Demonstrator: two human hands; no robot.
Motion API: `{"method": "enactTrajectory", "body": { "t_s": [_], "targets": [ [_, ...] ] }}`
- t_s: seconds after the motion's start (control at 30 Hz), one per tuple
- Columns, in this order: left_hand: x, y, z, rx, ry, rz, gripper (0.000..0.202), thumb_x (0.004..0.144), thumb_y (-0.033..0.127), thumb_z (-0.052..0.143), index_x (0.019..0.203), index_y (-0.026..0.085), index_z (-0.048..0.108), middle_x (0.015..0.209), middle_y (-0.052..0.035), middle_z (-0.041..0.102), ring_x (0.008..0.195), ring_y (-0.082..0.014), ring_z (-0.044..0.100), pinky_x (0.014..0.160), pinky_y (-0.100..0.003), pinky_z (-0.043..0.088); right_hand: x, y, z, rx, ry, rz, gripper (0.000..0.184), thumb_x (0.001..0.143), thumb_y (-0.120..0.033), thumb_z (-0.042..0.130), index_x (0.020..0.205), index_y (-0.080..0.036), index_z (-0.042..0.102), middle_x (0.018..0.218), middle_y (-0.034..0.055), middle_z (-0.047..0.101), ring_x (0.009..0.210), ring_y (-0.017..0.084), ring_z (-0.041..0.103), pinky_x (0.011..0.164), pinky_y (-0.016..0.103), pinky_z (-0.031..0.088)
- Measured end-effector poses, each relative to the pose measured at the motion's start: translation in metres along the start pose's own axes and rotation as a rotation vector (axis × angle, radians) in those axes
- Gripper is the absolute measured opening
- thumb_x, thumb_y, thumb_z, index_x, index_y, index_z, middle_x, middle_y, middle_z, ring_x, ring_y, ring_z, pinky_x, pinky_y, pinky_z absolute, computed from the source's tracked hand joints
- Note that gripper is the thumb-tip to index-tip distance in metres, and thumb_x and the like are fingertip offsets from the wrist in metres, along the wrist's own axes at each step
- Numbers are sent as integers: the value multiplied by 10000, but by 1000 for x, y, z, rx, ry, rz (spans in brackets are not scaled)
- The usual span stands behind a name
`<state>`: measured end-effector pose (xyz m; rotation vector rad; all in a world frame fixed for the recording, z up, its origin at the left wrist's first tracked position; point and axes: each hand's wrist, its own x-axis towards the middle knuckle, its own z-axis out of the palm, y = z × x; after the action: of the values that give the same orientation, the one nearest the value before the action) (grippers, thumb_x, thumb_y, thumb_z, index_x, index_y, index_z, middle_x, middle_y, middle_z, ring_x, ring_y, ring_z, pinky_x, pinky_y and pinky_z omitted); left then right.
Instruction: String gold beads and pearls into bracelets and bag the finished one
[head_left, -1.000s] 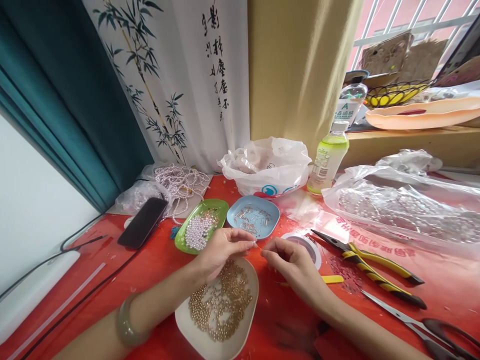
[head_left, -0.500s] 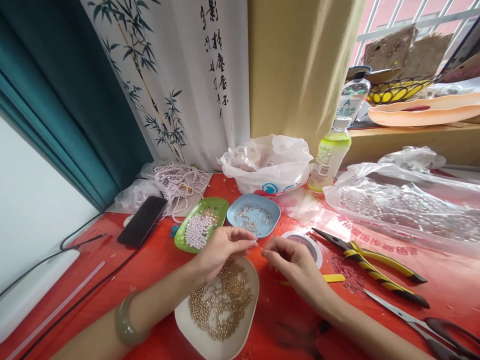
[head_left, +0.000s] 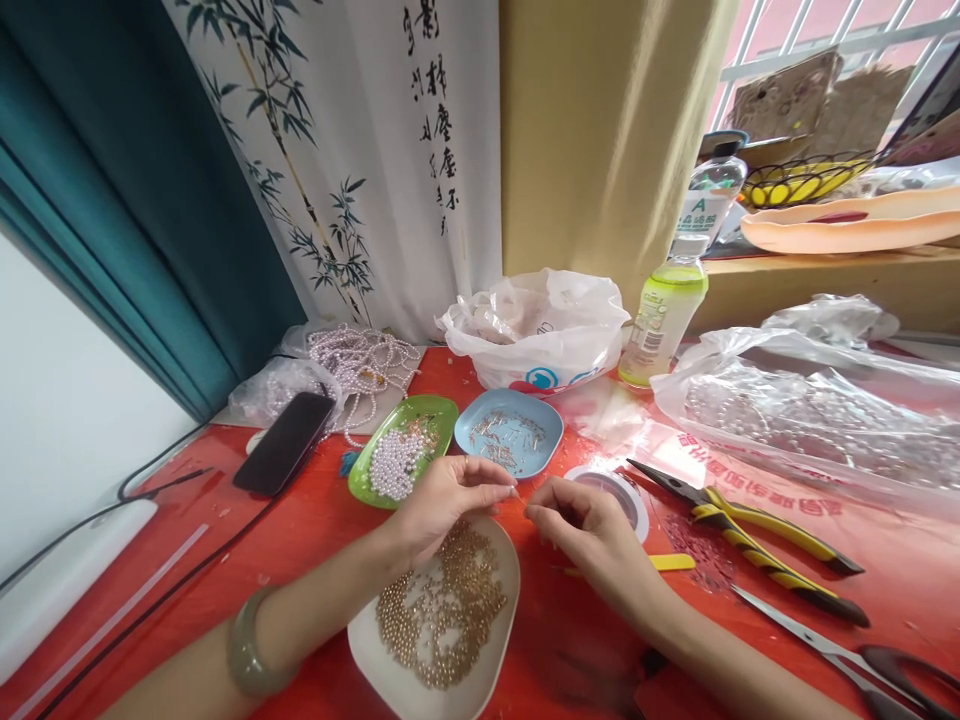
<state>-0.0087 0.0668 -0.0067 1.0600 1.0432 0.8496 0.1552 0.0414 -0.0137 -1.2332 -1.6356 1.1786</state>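
Observation:
Above the far end of a white tray (head_left: 487, 690) of gold beads (head_left: 442, 620), my left hand (head_left: 457, 500) is closed in a pinch. A tiny pale piece shows at its fingertips, too small to name. Just to the right, with a narrow gap between, my right hand (head_left: 581, 520) pinches thumb against forefinger; what it holds is hidden. A green tray (head_left: 360, 487) with pearly white beads (head_left: 394, 465) lies beyond my left hand. Beside it sits a blue tray (head_left: 551, 425) with small metallic pieces. A round spool (head_left: 637, 515) is partly hidden behind my right hand.
Pliers (head_left: 750, 535) with yellow-black handles and scissors (head_left: 832, 645) lie at the right. A yellow strip (head_left: 671, 562) pokes out by my right wrist. Farther back are a white plastic bag (head_left: 540, 350), a bottle (head_left: 664, 320) and a clear bag (head_left: 810, 410). A phone (head_left: 285, 445) lies left.
Both hands keep almost the same place and pinch. The view has shifted very slightly, and the things on the right appear a little farther right.

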Motion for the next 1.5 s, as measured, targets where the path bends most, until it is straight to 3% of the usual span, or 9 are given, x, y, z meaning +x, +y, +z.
{"method": "enactTrajectory", "body": {
  "t_s": [0.8,1.5],
  "targets": [
    [0,0,0,7,1,-1,164,599,232,720,716,137,657,707,-8,608,615,-72,517,613,-210,380,0,1,-1,-4,25,-29,129,691,-212,443,582,-170,498,495,-55,387,462,82,327,421,195,260],
    [-1,-1,0,5,-31,40,172,587,214,719,721,133,650,709,-15,609,639,-89,516,651,-226,391,-1,-2,0,-42,-30,-52,199,774,-273,450,624,-164,522,484,-52,402,434,76,359,391,185,288]
  ]
}}
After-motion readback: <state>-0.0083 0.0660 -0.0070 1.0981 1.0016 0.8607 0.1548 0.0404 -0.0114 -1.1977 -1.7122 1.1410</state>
